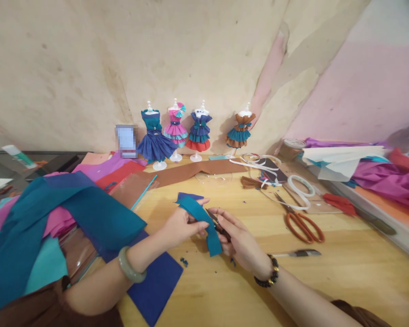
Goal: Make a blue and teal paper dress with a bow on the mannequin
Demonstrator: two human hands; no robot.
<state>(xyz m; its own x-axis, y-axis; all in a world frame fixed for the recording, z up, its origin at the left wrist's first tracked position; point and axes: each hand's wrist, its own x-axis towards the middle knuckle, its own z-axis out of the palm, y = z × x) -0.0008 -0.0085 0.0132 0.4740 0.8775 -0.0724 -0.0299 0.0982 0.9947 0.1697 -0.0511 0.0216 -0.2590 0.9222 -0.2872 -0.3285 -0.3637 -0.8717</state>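
My left hand [187, 223] pinches a teal strip of crepe paper or cloth [214, 240] between thumb and fingers, and one end of the strip hangs down. Closed around a small pair of dark scissors [220, 223] is my right hand [236, 234]; the blades point up and left and meet the strip's right edge. How far the blades are apart is hard to see. Behind my left fingers lies a small dark blue piece [190, 196]. Below my left forearm a larger dark blue sheet [155, 281] rests on the wooden table [225, 295], with tiny scraps [184, 262] beside it.
Several small dress forms [200, 131] stand along the wall. At right lie orange-handled scissors [303, 227], a craft knife [303, 253], a tape roll [301, 186] and a tray [378, 227] of coloured material. Teal sheets [98, 213] pile up at left. Another person's arm [267, 77] reaches along the wall.
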